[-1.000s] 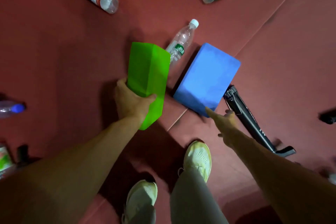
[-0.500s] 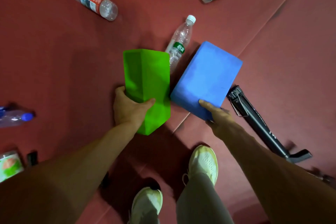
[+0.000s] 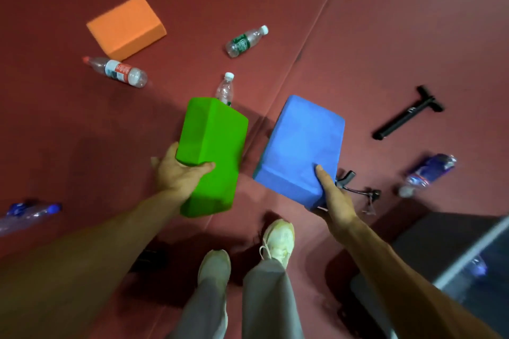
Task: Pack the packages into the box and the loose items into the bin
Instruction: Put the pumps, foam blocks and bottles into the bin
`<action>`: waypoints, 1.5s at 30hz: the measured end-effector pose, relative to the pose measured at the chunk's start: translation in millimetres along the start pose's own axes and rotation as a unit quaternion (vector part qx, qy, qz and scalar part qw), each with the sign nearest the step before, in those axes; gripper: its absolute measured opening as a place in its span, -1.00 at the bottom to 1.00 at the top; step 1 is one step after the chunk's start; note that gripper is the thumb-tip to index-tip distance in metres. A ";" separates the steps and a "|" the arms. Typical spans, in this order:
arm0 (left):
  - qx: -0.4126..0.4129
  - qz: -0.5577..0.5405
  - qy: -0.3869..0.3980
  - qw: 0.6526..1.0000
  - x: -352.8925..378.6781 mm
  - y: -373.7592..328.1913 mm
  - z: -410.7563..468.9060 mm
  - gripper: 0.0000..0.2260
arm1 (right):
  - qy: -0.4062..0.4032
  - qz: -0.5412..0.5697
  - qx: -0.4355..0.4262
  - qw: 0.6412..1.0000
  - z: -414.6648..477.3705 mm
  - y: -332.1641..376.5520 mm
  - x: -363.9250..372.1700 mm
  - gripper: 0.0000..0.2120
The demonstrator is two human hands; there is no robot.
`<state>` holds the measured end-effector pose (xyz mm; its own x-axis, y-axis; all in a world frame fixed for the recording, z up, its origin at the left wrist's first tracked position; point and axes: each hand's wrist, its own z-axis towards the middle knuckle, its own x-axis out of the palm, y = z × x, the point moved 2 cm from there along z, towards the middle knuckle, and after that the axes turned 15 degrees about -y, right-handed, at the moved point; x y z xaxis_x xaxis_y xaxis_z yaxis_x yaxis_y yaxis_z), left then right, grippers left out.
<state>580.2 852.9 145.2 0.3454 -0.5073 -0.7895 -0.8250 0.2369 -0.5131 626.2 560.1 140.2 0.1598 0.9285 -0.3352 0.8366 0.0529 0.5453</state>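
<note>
Now: blue foam block point(image 3: 300, 146) lifted off floor point(image 3: 385, 36), right hand point(image 3: 333, 198) gripping its near corner | green foam block point(image 3: 212, 151) gripped by left hand point(image 3: 176, 173) as before | both packages ready for packing.

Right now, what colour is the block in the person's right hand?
The block is blue, clearest in the head view.

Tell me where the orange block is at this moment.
The orange block lies on the floor at the upper left of the head view, just beyond the red-label bottle and left of the green-label bottle.
</note>
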 end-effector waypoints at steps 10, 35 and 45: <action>0.098 -0.033 0.097 0.990 44.1 -78.0 -182.3 -0.32 | -0.158 0.098 -0.002 0.983 -45.2 -28.8 -242.8 -0.67; 0.330 0.159 0.275 0.889 312.4 -112.9 -552.6 -0.51 | -0.262 0.018 0.071 0.962 70.7 -274.8 -571.6 -0.38; 0.396 0.223 0.284 0.844 450.7 -120.6 -544.7 -0.59 | -0.247 -0.002 0.101 0.964 168.2 -302.8 -542.7 -0.43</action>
<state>591.7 144.4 34.6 -0.3765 -0.4827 -0.7908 -0.1798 0.8754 -0.4487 374.3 -21.6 27.7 0.3449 0.6379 -0.6886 0.9145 -0.0630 0.3997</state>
